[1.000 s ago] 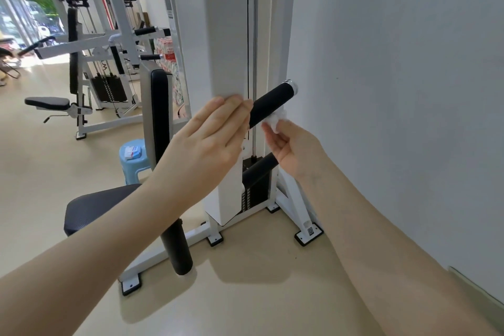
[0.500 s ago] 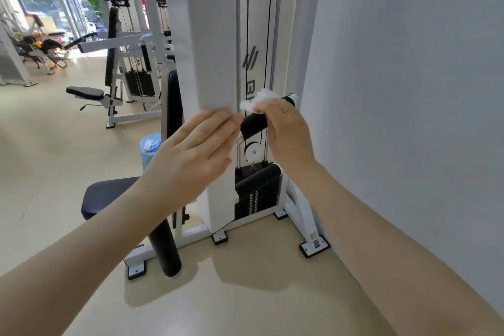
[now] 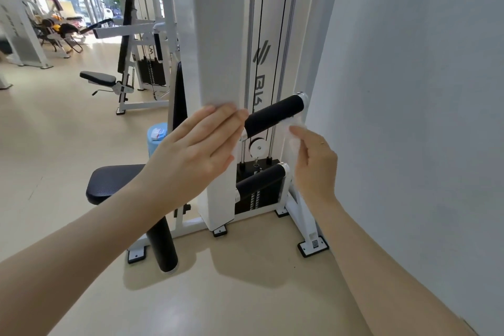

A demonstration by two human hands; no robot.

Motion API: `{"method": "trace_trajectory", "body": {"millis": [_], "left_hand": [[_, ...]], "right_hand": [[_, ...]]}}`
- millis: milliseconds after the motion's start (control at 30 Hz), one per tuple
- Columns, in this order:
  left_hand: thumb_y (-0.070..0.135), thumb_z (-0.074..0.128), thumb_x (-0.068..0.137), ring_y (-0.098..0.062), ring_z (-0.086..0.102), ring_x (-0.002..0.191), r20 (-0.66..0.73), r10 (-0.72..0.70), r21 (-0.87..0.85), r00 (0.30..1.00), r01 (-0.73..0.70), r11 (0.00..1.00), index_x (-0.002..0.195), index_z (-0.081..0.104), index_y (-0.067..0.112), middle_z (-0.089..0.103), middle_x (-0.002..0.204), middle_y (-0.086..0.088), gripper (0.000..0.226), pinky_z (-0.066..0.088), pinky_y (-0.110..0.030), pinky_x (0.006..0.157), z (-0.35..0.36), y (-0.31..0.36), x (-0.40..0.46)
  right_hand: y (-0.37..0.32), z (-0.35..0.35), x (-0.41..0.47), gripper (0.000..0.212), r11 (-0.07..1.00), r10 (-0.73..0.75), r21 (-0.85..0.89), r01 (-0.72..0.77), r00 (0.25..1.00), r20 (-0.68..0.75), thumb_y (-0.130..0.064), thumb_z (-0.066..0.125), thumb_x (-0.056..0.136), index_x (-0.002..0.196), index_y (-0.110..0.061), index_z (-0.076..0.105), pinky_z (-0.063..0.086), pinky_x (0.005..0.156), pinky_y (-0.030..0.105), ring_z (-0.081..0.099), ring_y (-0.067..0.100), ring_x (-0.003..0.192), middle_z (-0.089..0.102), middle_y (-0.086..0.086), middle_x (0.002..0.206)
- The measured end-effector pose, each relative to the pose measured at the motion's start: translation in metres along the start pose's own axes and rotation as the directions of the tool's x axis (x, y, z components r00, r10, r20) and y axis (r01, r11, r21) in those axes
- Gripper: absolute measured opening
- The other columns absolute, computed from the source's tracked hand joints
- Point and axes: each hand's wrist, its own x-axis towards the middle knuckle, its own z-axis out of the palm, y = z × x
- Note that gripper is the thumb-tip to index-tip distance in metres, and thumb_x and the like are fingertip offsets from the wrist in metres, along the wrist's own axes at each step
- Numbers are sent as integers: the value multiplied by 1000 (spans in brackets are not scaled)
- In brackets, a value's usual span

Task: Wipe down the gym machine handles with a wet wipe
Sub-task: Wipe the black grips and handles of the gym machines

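Observation:
A black foam handle (image 3: 274,115) with a silver end cap sticks out of the white machine column (image 3: 215,35), slanting up to the right. My right hand (image 3: 313,158) holds a crumpled white wet wipe (image 3: 293,133) just below the handle's outer end, next to the wall. My left hand (image 3: 196,153) lies flat with fingers together against the column, fingertips at the handle's inner end. A second black handle (image 3: 260,179) sits lower, in front of the weight stack.
A grey wall (image 3: 409,90) stands close on the right. A black padded seat (image 3: 111,183) and black roller pad (image 3: 162,245) are at lower left. A blue stool (image 3: 155,139) stands behind the seat. Other white machines (image 3: 136,35) fill the far left.
My right hand has moved with the wipe from the top of the upper handle down to below its outer end. The view has tilted upward slightly.

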Motion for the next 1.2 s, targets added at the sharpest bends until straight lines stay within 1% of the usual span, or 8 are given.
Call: {"method": "trace_trajectory", "body": {"millis": [33,100,200,300,500,767,1033,1200], "left_hand": [[18,56,92,-26,38,131,5,0,-3,1000,0,1000,126,53,-1,53,135,-15,39,26,-40,113,0,1,0],[18,55,92,-26,37,131,15,-2,-9,1000,3,1000,127,51,-1,52,136,-15,40,24,-40,113,1,1,1],[17,55,92,-27,36,131,20,-5,-19,1000,6,1000,127,50,-1,51,136,-16,40,21,-40,114,2,0,0],[17,57,91,-27,36,131,21,-3,-21,1000,3,1000,127,50,-1,52,136,-16,41,20,-40,114,2,-2,-1],[16,60,90,-26,36,131,14,-6,-24,1000,6,1000,128,49,-1,52,136,-15,43,23,-40,113,6,-5,-2],[15,60,91,-26,36,132,11,-6,-25,1000,6,1000,128,48,0,52,136,-15,43,24,-41,113,10,-6,-5],[13,57,91,-26,36,131,4,3,-30,1000,-3,1000,126,51,1,53,135,-15,38,18,-39,115,10,-4,-4],[13,56,91,-27,34,132,11,5,-30,1000,-5,1000,127,50,0,52,136,-16,39,15,-39,116,8,-7,-5]], "right_hand": [[-3,2,3,26,938,295,178,-297,955,38,-12,45,95,114,-15,63,49,88,21,59,12,98,64,5,115],[-6,5,20,28,557,594,521,-646,749,294,-10,45,96,119,-15,61,49,86,25,56,14,98,61,4,115],[-8,9,41,35,72,448,789,-611,726,522,-2,39,96,129,-5,50,46,95,32,58,20,106,59,10,115],[-10,17,26,40,-173,264,768,-617,722,639,-2,41,94,134,-4,44,52,91,30,58,22,110,57,15,119],[-9,15,31,27,-62,325,759,-649,706,630,3,48,90,114,-7,55,53,87,24,65,16,97,63,12,107],[-9,29,34,11,-196,437,781,-593,660,611,-10,52,92,101,-12,57,55,66,20,62,16,86,63,9,94],[-14,42,45,21,-265,398,812,-520,709,583,-1,46,92,112,-7,49,56,80,30,69,19,79,67,11,86],[-24,44,37,29,-69,341,786,-614,726,598,14,38,83,101,-6,50,48,97,39,58,30,111,58,17,110]]}}
